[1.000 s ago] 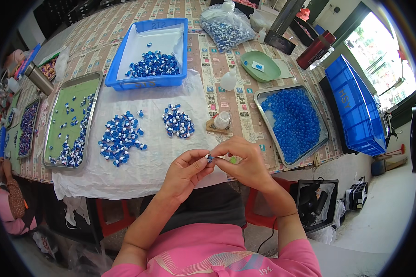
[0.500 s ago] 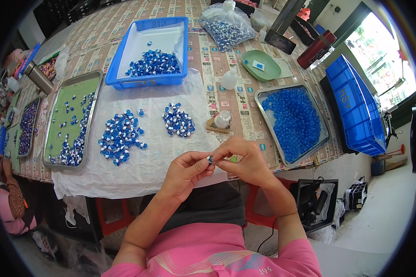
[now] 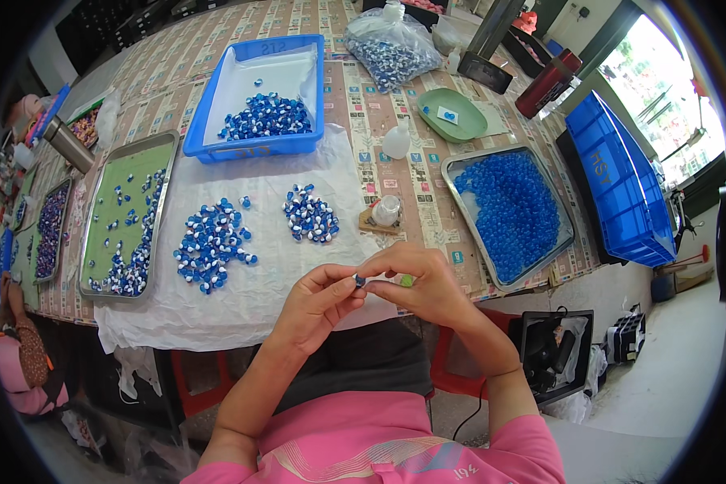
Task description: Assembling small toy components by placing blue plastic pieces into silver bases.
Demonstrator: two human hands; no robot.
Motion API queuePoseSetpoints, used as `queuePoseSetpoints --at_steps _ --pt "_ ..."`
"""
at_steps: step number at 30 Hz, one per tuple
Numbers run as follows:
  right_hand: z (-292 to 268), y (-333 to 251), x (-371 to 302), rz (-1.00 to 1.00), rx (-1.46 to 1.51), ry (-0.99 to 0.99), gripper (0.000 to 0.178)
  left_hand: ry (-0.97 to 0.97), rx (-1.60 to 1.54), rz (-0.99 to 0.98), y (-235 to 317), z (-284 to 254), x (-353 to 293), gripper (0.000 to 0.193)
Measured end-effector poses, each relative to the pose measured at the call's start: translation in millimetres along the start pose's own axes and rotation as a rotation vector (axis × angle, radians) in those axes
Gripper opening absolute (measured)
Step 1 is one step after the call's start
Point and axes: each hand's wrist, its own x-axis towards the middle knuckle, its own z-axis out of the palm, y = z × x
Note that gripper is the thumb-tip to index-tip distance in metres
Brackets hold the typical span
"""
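Observation:
Close to the table's front edge, a small dark blue-and-white bead (image 3: 359,281) is pinched between my two hands. My left hand (image 3: 319,305) grips it with thumb and forefinger, the other fingers curled in. From the other side, the thumb and forefinger of my right hand (image 3: 427,286) close on the same bead. A bright green bit (image 3: 407,281) shows in the gap of the right hand; its kind cannot be made out. Beyond my hands lie a smaller pile of blue-and-white beads (image 3: 310,214) and a larger pile (image 3: 211,244) on a white sheet (image 3: 274,282).
A blue tub (image 3: 254,150) of beads stands behind the piles. A metal tray of clear blue beads (image 3: 512,210) is at right, a green-lined tray (image 3: 109,242) at left. Nearby are a small jar (image 3: 387,211), a white bottle (image 3: 397,141) and a green dish (image 3: 468,127).
My hands have shifted slightly left and down, still pinching the bead. More of the green bit shows in my right hand. The view has tilted a little.

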Motion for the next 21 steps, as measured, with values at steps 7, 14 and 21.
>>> queuePoseSetpoints --at_steps 7,14,21 --pt "-26 21 -18 -0.043 -0.081 0.084 0.02 0.231 0.475 0.429 35 -27 -8 0.021" --pt "-102 57 -38 0.152 -0.266 0.388 0.016 0.524 1.749 0.97 60 -38 -1 0.017" --pt "-181 109 -57 0.253 -0.444 0.563 0.015 0.543 1.71 0.802 49 -23 2 0.021"
